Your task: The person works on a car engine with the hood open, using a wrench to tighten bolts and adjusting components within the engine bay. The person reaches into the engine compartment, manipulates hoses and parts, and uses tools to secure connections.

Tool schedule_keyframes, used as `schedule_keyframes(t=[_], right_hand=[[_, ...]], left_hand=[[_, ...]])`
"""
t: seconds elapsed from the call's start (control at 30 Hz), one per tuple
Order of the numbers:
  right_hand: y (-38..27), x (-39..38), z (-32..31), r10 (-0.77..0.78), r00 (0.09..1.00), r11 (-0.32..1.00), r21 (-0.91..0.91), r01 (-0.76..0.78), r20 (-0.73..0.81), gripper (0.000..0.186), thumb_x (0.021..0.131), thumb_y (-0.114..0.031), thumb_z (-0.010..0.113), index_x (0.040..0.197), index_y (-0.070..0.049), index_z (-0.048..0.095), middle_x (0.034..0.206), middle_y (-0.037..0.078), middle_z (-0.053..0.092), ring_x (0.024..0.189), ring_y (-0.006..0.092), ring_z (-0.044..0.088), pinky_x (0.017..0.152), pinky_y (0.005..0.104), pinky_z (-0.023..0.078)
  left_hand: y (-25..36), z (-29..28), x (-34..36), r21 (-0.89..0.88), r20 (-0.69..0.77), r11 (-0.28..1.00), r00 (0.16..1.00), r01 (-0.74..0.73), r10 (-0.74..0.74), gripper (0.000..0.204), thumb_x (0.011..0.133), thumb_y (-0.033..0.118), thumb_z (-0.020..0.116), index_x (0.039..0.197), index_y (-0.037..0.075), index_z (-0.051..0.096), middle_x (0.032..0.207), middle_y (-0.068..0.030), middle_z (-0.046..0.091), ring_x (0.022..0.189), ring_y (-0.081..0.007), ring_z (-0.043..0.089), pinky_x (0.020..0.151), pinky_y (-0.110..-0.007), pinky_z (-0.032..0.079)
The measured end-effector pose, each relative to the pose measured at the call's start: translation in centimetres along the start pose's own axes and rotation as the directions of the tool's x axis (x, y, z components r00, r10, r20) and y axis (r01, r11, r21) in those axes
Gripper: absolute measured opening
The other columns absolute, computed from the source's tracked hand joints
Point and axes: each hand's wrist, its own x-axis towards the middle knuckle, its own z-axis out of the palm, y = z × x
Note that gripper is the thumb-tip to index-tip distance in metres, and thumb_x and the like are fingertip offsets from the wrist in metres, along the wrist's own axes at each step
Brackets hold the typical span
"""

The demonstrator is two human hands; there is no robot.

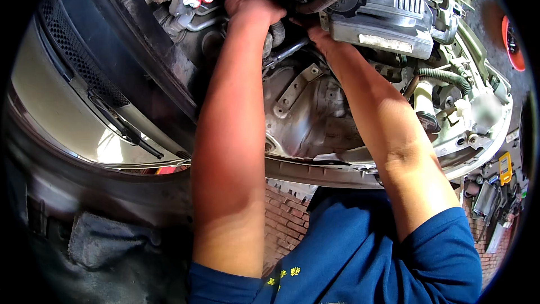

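I reach with both bare hands into a car's engine bay. My left hand (252, 7) is deep at the top centre, its fingers curled down beside a grey corrugated hose (276, 32); what they grip is hidden. My right hand (315, 32) is lower and to the right, at the left side of the silver engine cover (374, 34), its fingertips lost in shadow. A metal pipe (289, 50) runs below the hands, above a bolted bracket (295, 87). A silver fitting (185, 3) with a white and red object on it sits left of my left hand.
The windshield cowl (79, 50) and wiper (129, 132) are at left. The car's fender edge (304, 171) crosses below my arms. A dark cloth or cover (107, 236) lies lower left. Tools (485, 202) lie on brick paving at right, and a red round container (514, 42) is beyond the car.
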Motion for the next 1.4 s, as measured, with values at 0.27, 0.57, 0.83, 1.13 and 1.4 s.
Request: schedule_keyframes(t=[0.27,0.57,0.83,1.13,1.4], right_hand=[[-0.7,-0.7,-0.3,-0.029,1.000,1.000,0.010,0.029,-0.008,0.067,0.088,-0.035,0.085,0.145,-0.010,0.059,0.146,0.012,0.060,0.134,0.0314,0.053,0.114,0.0457,0.041],[-4.1,-2.1,-1.3,0.011,1.000,0.994,-0.113,-0.008,0.029,0.063,0.091,-0.037,0.081,0.145,-0.011,0.059,0.146,0.012,0.061,0.136,0.0331,0.053,0.116,0.0464,0.040],[5.9,0.4,1.2,0.027,0.999,0.996,0.084,-0.025,-0.022,0.057,0.092,-0.020,0.082,0.142,-0.008,0.061,0.141,0.010,0.063,0.128,0.0250,0.055,0.111,0.0410,0.045],[4.8,-0.3,-0.2,-0.145,0.989,0.989,-0.006,0.145,-0.037,0.058,0.091,-0.020,0.082,0.143,-0.008,0.060,0.143,0.009,0.062,0.128,0.0248,0.055,0.111,0.0406,0.045],[3.5,0.1,0.0,-0.111,0.993,0.994,0.003,0.112,-0.047,0.062,0.089,-0.024,0.083,0.145,-0.009,0.059,0.144,0.010,0.060,0.130,0.0262,0.054,0.113,0.0414,0.044]], left_hand=[[-0.9,1.7,1.7,-0.006,-0.064,1.000,0.998,-0.031,0.030,0.064,0.085,0.049,0.071,0.145,0.029,0.063,0.150,-0.0054,0.062,0.138,-0.0276,0.060,0.111,-0.044,0.051],[-1.2,2.2,0.8,-0.003,-0.085,1.000,0.996,-0.007,0.007,0.069,0.084,0.053,0.073,0.147,0.028,0.062,0.151,-0.0075,0.061,0.140,-0.0295,0.057,0.114,-0.046,0.048],[-1.2,1.5,2.2,0.045,0.017,0.996,0.997,-0.079,0.078,0.072,0.086,0.056,0.070,0.151,0.027,0.059,0.155,-0.0057,0.058,0.144,-0.0284,0.054,0.118,-0.044,0.045],[-4.1,5.3,7.3,0.087,0.001,0.970,0.973,-0.229,0.230,0.086,0.083,0.066,0.072,0.157,0.026,0.052,0.161,-0.0062,0.052,0.147,-0.0296,0.050,0.121,-0.045,0.041],[-4.6,3.5,8.3,-0.024,0.161,0.941,0.928,-0.338,0.337,0.091,0.084,0.060,0.076,0.158,0.015,0.049,0.161,-0.0170,0.048,0.149,-0.0323,0.046,0.124,-0.044,0.036]])
